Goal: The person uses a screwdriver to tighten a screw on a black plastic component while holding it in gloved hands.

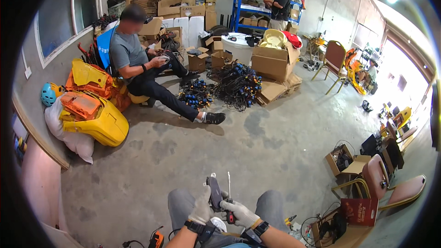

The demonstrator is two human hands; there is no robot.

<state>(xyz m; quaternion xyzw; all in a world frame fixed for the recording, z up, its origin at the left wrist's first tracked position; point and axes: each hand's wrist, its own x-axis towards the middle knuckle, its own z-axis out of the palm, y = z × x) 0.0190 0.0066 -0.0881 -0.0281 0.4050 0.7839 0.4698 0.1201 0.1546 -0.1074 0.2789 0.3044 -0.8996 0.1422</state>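
My left hand, in a light work glove, is closed round a dark grey elongated part held upright above my lap. A small light metal tab shows at the part's top end. In my gloved right hand is a screwdriver with a red and black handle. Its thin shaft points up beside the dark part, apart from it near the tip. Between the two hands, the lower end of the part is partly hidden by my fingers.
Yellow and orange plastic covers lie at the left by a seated person. Tangled black cables are heaped ahead, near cardboard boxes. Chairs and an open box stand at right. An orange-black tool lies near my left forearm.
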